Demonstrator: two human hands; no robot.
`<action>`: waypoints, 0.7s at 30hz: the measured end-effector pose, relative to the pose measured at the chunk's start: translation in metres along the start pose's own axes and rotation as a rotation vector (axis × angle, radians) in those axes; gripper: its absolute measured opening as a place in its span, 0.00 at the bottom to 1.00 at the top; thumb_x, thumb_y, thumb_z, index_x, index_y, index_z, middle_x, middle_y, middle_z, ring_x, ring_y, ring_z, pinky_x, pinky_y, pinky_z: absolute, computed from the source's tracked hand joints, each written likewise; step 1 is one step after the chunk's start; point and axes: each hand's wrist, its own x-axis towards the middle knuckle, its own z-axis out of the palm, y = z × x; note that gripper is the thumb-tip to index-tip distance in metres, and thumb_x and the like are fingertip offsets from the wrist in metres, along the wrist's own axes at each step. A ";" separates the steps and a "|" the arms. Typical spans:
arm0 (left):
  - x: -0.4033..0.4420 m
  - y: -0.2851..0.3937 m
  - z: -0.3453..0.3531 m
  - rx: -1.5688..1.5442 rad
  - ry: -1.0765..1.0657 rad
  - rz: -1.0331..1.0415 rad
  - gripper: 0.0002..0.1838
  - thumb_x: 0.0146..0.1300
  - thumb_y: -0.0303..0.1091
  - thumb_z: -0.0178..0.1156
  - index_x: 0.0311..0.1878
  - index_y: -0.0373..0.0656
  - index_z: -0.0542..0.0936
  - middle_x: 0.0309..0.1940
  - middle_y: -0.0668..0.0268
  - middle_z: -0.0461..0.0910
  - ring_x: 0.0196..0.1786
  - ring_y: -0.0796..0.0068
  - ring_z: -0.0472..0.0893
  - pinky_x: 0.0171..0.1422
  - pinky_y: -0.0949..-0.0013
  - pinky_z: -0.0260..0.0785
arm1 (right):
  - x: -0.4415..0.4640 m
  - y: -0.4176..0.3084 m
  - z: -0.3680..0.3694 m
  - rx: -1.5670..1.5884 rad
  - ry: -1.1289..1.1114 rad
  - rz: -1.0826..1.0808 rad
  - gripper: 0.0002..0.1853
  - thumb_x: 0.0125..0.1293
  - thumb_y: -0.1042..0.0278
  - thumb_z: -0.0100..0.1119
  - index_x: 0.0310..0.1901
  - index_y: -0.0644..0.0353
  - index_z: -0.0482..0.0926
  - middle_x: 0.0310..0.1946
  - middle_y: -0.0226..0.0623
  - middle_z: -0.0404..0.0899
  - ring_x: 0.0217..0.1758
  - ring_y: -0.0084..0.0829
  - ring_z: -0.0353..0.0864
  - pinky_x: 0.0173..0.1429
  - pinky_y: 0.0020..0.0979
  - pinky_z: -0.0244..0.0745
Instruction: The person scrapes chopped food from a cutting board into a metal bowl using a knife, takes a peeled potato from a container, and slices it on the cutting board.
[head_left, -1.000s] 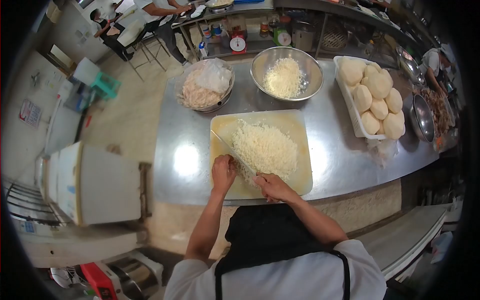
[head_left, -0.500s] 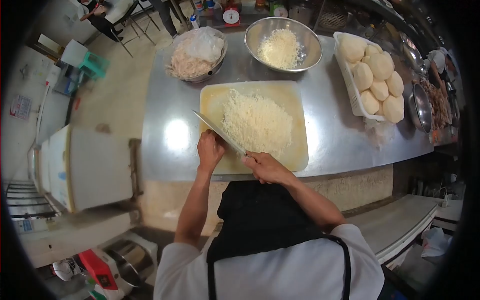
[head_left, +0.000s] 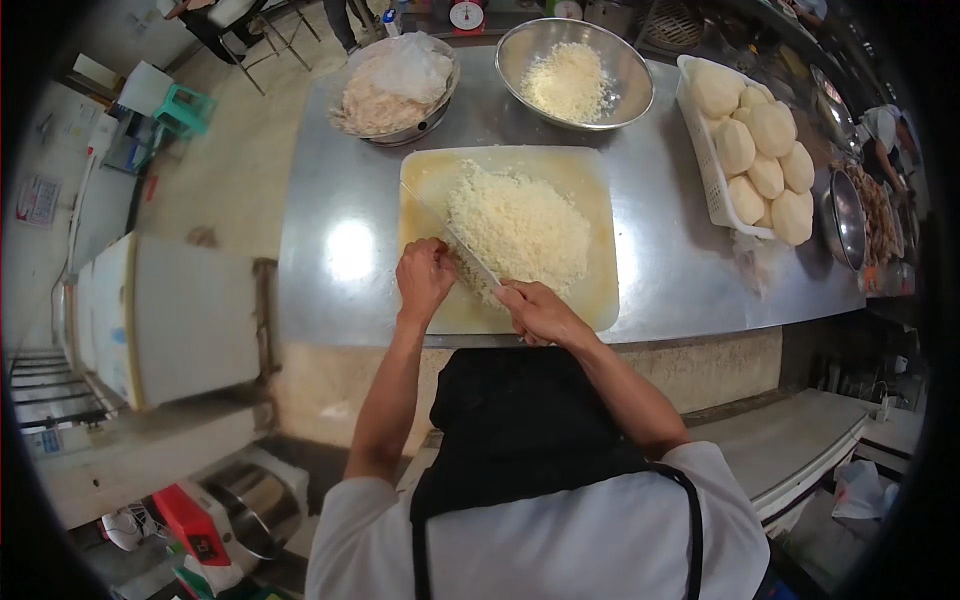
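My right hand (head_left: 540, 310) is wrapped round the handle of a long kitchen knife (head_left: 473, 253). The blade, seen nearly edge-on, slants up and left over the pale cutting board (head_left: 425, 170). Just left of the blade is my left hand (head_left: 425, 275), its fingers curled in and closed; whatever they may hold or press is hidden. A heap of finely chopped, pale yellow-white food (head_left: 525, 230) covers the middle of the board, along the blade's right side. A few bits lie below the blade, between the two hands.
A steel bowl (head_left: 635, 75) with more chopped food stands behind the board. Left of it is a bowl of pale shreds (head_left: 375, 105) under clear plastic. A white basket (head_left: 705, 165) of peeled round roots is at the right. All rest on a steel table (head_left: 330, 300). Another person (head_left: 880, 130) is at far right.
The knife has turned from showing its flat side to nearly edge-on, its tip now higher over the board. Both hands have moved slightly up. The view has shifted a little.
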 end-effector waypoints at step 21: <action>-0.005 -0.017 0.002 0.080 -0.069 0.021 0.10 0.50 0.25 0.61 0.37 0.40 0.82 0.32 0.55 0.80 0.40 0.47 0.80 0.44 0.48 0.74 | -0.015 -0.008 0.003 -0.135 -0.095 -0.024 0.39 0.82 0.41 0.51 0.80 0.66 0.64 0.19 0.31 0.73 0.17 0.21 0.74 0.18 0.28 0.68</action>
